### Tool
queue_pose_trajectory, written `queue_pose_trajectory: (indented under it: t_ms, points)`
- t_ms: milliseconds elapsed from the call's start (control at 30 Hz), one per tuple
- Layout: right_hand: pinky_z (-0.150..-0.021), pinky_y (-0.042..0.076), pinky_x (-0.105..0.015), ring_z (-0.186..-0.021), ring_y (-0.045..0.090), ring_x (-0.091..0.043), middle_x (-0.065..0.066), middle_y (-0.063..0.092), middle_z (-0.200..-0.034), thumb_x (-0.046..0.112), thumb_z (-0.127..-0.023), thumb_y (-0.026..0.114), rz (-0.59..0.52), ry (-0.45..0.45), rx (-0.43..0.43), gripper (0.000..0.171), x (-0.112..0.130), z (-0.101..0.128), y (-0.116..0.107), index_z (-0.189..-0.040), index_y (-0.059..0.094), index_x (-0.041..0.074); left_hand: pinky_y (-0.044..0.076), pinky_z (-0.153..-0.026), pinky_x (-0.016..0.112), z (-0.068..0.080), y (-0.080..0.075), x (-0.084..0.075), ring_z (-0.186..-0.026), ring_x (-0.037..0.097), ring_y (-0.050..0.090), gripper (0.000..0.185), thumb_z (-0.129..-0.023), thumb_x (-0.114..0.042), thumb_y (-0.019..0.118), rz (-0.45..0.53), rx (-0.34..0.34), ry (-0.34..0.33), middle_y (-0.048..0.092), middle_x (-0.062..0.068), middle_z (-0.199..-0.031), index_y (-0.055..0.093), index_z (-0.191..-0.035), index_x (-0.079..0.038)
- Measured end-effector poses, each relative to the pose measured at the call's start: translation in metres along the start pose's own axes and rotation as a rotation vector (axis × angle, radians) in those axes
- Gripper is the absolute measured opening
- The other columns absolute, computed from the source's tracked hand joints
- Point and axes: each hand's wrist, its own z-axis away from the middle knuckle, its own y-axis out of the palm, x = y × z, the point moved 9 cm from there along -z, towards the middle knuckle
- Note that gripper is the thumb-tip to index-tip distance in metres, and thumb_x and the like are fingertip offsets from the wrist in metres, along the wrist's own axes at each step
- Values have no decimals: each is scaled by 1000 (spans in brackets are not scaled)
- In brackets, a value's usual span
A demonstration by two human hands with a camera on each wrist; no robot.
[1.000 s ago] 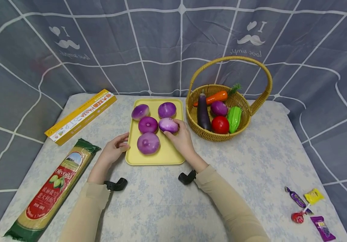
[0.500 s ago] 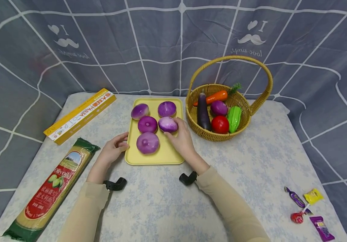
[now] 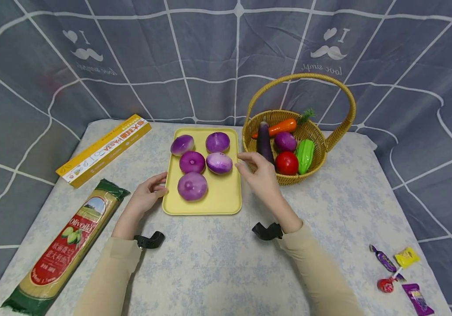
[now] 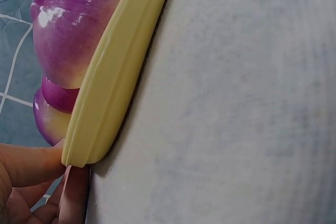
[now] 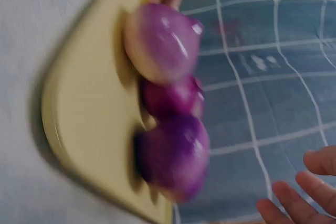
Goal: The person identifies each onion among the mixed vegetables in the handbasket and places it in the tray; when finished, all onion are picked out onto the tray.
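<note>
Steadying the yellow tray (image 3: 226,199) on the counter (image 3: 218,263), our left hand (image 3: 147,197) pinches its near-left rim; the right hand (image 3: 259,173) hovers released, just right of the nearest onion (image 3: 219,163), holding nothing. We judge a firm rim hold keeps the five onions from rolling. Left wrist view shows a fingertip (image 4: 31,163) against the rim; the head view alone shows the basket (image 3: 316,164).

behind my workspace hangs a grey-blue curtain (image 3: 194,52) crossed by white curved lines, printed with moustache motifs at the upper left and upper right of the frame. in the middle and lower frame i see a table (image 3: 218,259) under a pale cloth with a faint blue floral print. the light is soft and even.
</note>
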Motion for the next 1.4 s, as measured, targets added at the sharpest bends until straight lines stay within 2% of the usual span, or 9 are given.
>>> queue_pose_trajectory:
  t_ms: [167,300,500,567,667,833,1000,1100,1400]
  points:
    - [-102,50,-43,-112,64,-27,-12,69,-118,16,-94,68,-23,16,-38,26,-9,0,-37,-118,68,5,47,-83,14,0,-1,-2,-118,26,52,58,-101,-10,55,-5,7,11,48,18,-143,33,-155,-12]
    - [-102,50,-40,-112,64,-25,-14,68,-120,17,-96,66,-19,67,-66,27,-28,-2,-64,-120,66,4,47,-83,13,-1,0,-1,-118,26,52,58,-101,-11,55,-3,13,17,48,18,-143,33,-155,-12]
    - [-103,49,-30,-107,62,-7,-13,66,-123,26,-97,63,9,149,-127,34,-59,-7,-100,-123,65,4,47,-82,12,-2,0,-2,-113,20,54,58,-101,-9,54,-9,12,28,48,19,-143,34,-155,-11]
    - [-104,48,-31,-109,61,-8,-13,66,-125,29,-97,63,26,167,-143,37,-66,-8,-109,-124,65,4,47,-82,12,-2,0,-3,-111,17,54,58,-100,-9,54,-8,13,32,48,19,-143,34,-154,-11]
    - [-105,48,-34,-117,60,-19,-13,64,-128,30,-97,63,31,189,-168,40,-74,-10,-118,-127,63,3,47,-82,12,-2,0,-3,-111,17,54,58,-100,-9,54,-3,14,32,48,19,-143,34,-154,-11]
    - [-108,46,-37,-128,54,-27,-16,60,-134,29,-95,66,16,239,-190,48,-85,-18,-124,-133,57,1,47,-82,13,-2,1,-2,-116,23,53,58,-101,-9,54,-4,11,21,48,19,-143,33,-155,-11]
    - [-114,39,-44,-136,45,-31,-18,49,-144,38,-92,68,69,335,-145,66,-98,-30,-117,-143,45,2,47,-82,13,-2,0,0,-118,26,52,58,-101,-10,55,-5,2,1,48,18,-144,33,-155,-12]
    - [-115,36,-46,-137,42,-34,-20,45,-147,44,-91,68,115,383,-118,75,-103,-40,-112,-146,40,1,46,-82,13,-1,0,1,-118,25,52,58,-100,-9,55,-3,-2,-2,47,18,-144,34,-155,-12]
    - [-116,34,-49,-138,39,-37,-23,39,-150,46,-90,67,152,489,-88,84,-105,-61,-105,-150,31,-1,47,-81,13,-1,0,0,-117,24,52,59,-101,-11,55,-1,2,-4,47,17,-144,33,-155,-14]
